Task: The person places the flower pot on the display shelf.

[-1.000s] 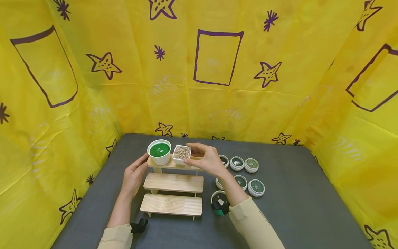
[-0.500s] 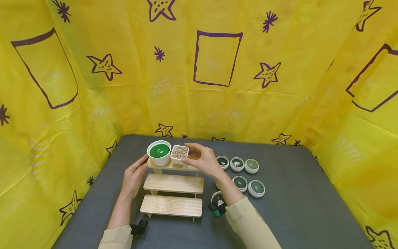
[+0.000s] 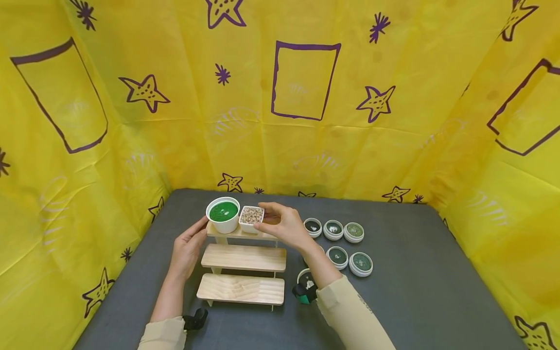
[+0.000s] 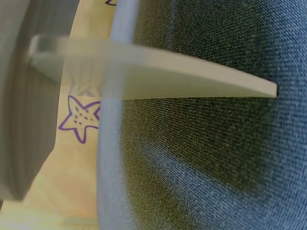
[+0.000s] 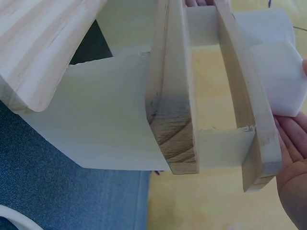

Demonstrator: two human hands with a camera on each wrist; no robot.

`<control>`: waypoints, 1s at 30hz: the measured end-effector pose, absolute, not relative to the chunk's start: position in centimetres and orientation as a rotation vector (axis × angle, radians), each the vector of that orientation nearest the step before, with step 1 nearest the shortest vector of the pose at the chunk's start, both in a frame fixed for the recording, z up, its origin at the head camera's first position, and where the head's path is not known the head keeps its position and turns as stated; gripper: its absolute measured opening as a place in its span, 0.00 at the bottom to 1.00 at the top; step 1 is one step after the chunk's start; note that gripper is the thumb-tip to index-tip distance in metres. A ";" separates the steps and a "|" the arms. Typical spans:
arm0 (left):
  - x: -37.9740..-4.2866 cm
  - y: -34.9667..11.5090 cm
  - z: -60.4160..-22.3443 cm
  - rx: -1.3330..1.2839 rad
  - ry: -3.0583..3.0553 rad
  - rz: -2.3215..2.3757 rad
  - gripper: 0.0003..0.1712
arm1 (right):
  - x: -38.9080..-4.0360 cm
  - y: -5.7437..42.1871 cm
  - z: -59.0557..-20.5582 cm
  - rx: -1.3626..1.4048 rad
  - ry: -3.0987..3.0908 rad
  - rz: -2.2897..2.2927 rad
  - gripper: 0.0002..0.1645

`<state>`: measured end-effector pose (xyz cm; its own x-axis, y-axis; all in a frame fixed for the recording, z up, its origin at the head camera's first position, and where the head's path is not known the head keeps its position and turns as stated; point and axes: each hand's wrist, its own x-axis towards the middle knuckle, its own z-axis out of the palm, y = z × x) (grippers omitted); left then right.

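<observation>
My right hand [image 3: 288, 224] pinches a small white square bowl [image 3: 248, 228] of beige gravel, thumb in front and fingers behind. The bowl is upright on the top step of a three-step wooden display stand [image 3: 245, 257], close to the right side of a round white cup [image 3: 226, 226] with a green surface inside. At the left end of that step my left hand [image 3: 185, 255] grips the stand beside the cup. From the right wrist view, the square bowl [image 5: 282, 74] overlaps the round cup [image 5: 268, 26]. A pale support of the stand [image 4: 192, 79] fills the left wrist view.
Several small round white jars [image 3: 361, 264] with dark or green insides stand on the grey table [image 3: 420, 291] right of the stand. Another jar [image 3: 305, 276] is partly hidden under my right wrist. Yellow patterned cloth [image 3: 306, 160] encloses the back and sides.
My right hand has shifted the square bowl a little left along the top step, closer to the round cup. My left hand stays at the stand's left end.
</observation>
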<state>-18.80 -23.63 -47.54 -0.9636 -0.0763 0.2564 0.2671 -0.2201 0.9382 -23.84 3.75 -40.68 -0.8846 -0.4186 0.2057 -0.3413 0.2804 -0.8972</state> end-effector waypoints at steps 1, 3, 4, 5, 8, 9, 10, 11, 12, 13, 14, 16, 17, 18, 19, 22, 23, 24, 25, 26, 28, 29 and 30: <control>-18.8 -23.6 -47.5 -0.229 -1.805 -2.285 0.26 | -23.8 3.8 -40.7 -0.724 2.453 -1.694 0.34; -18.8 -23.6 -47.5 -0.230 -1.801 -2.287 0.25 | -23.8 3.7 -40.6 -0.716 2.448 -1.697 0.34; -18.8 -23.6 -47.5 -0.229 -1.801 -2.288 0.25 | -23.8 3.7 -40.6 -0.714 2.446 -1.698 0.34; -18.8 -23.6 -47.5 -0.229 -1.799 -2.289 0.25 | -23.8 3.7 -40.6 -0.714 2.446 -1.697 0.34; -18.8 -23.6 -47.5 -0.229 -1.799 -2.291 0.25 | -23.9 3.7 -40.7 -0.716 2.450 -1.698 0.34; -18.8 -23.6 -47.5 -0.229 -1.797 -2.292 0.25 | -23.9 3.7 -40.7 -0.716 2.451 -1.697 0.34; -18.8 -23.6 -47.6 -0.230 -1.795 -2.294 0.25 | -23.9 3.7 -40.7 -0.716 2.455 -1.694 0.34; -18.8 -23.6 -47.6 -0.230 -1.794 -2.295 0.25 | -23.9 3.7 -40.7 -0.714 2.457 -1.694 0.34; -18.8 -23.6 -47.6 -0.230 -1.793 -2.296 0.24 | -23.9 3.7 -40.7 -0.711 2.458 -1.694 0.34; -18.8 -23.6 -47.6 -0.229 -1.793 -2.297 0.24 | -23.8 3.7 -40.7 -0.708 2.462 -1.692 0.34; -18.8 -23.6 -47.6 -0.228 -1.793 -2.298 0.24 | -23.8 3.7 -40.7 -0.707 2.465 -1.690 0.34; -18.8 -23.6 -47.5 -0.227 -1.791 -2.300 0.23 | -23.7 3.7 -40.6 -0.708 2.469 -1.689 0.34; -18.7 -23.6 -47.5 -0.225 -1.792 -2.301 0.23 | -23.7 3.7 -40.6 -0.709 2.469 -1.688 0.34; -18.7 -23.6 -47.5 -0.224 -1.791 -2.301 0.23 | -23.7 3.7 -40.6 -0.712 2.471 -1.687 0.35; -18.8 -23.6 -47.5 -0.224 -1.791 -2.302 0.23 | -23.7 3.7 -40.6 -0.713 2.472 -1.685 0.35; -18.8 -23.6 -47.5 -0.225 -1.790 -2.303 0.23 | -23.7 3.7 -40.6 -0.708 2.469 -1.683 0.35; -18.8 -23.6 -47.5 -0.225 -1.791 -2.303 0.23 | -23.7 3.7 -40.6 -0.705 2.467 -1.683 0.35; -18.8 -23.6 -47.5 -0.225 -1.793 -2.302 0.23 | -23.7 3.7 -40.6 -0.701 2.464 -1.685 0.35; -18.8 -23.5 -47.5 -0.225 -1.794 -2.301 0.23 | -23.7 3.7 -40.6 -0.696 2.461 -1.686 0.35; -18.8 -23.5 -47.5 -0.226 -1.794 -2.300 0.23 | -23.7 3.7 -40.7 -0.694 2.459 -1.688 0.35; -18.8 -23.5 -47.5 -0.227 -1.794 -2.299 0.23 | -23.7 3.7 -40.7 -0.692 2.458 -1.686 0.36; -18.8 -23.5 -47.6 -0.228 -1.794 -2.298 0.23 | -23.7 3.7 -40.7 -0.694 2.458 -1.685 0.36; -18.8 -23.6 -47.6 -0.228 -1.791 -2.299 0.23 | -23.7 3.7 -40.7 -0.695 2.459 -1.683 0.36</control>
<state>-18.81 -23.56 -47.58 -0.9643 -0.0759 0.2537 0.2646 -0.2343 0.9355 -23.72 3.69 -40.73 -0.8935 -0.4096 0.1840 -0.3197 0.2926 -0.9012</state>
